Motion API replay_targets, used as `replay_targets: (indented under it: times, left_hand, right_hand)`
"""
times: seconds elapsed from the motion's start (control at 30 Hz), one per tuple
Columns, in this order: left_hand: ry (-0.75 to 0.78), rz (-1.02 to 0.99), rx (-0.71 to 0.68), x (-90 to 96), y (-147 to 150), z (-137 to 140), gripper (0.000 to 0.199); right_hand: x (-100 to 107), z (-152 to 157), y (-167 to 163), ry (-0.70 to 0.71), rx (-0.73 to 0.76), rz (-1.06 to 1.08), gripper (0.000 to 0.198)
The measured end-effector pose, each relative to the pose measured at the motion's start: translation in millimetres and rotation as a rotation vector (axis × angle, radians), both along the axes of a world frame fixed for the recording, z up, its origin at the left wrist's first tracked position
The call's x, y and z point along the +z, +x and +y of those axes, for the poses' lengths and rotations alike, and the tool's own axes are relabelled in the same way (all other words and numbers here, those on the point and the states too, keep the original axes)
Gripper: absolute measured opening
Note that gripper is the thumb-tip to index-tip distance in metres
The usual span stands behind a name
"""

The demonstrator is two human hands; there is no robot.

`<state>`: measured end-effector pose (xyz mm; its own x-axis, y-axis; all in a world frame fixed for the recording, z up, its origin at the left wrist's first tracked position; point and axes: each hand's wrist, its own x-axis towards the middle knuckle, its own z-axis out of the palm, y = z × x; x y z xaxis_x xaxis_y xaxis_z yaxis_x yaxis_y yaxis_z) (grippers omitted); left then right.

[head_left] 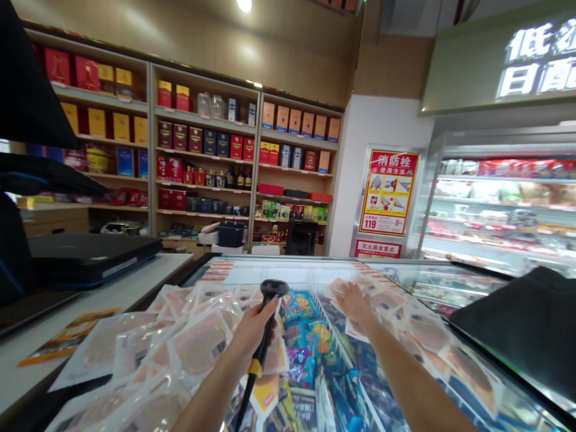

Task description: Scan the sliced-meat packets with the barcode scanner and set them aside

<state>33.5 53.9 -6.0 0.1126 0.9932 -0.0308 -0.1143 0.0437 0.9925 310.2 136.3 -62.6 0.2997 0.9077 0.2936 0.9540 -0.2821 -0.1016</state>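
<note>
While L hand (250, 328) clasps a blk tool (273, 288), R hand (355, 305) touches flat packs (390, 303), fingers' grip unclear; freezer (265, 271) sides partly covered, amt left unclear.

Over the freezer (265, 273), the left hand (252, 330) hides part of the black rod (264, 343), whose lower end the bottom edge cuts off. Whether the right hand (353, 303), above the freezer's right side, grips the flat packet (353, 330) under it cannot be told. Right of the freezer, chilled goods (504, 192) blur and the green sign (468, 78) is cut off. Behind the freezer, most print on the boxes (294, 120) is unreadably small.
</note>
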Motion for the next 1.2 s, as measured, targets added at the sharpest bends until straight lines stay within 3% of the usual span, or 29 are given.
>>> replay_targets:
  times: [0.23,0.43,0.7,0.83,1.0,1.2]
  left_hand:
    - [0.026,-0.008,-0.018,-0.6,5,-6,0.037]
    - [0.010,-0.021,-0.048,-2.4,4,-4,0.039]
    - [-0.012,-0.012,-0.035,-0.8,0,-6,0.040]
    - [-0.006,-0.007,-0.026,-2.4,-4,-6,0.039]
    - [-0.042,0.019,-0.046,-4.0,-12,-2,0.038]
    - [-0.073,0.003,-0.125,1.7,-16,-7,0.038]
  right_hand:
    - [-17,-13,-2,-0.091,0.047,-0.010,0.043]
    - [-11,-38,-13,-0.130,0.125,0.000,0.041]
    - [-19,-79,-31,-0.058,0.107,-0.070,0.045]
    - [-8,-91,-28,-0.105,0.117,-0.093,0.042]
    - [13,-59,5,0.018,0.033,0.019,0.041]
    - [9,-6,34,-0.009,-0.064,0.206,0.039]
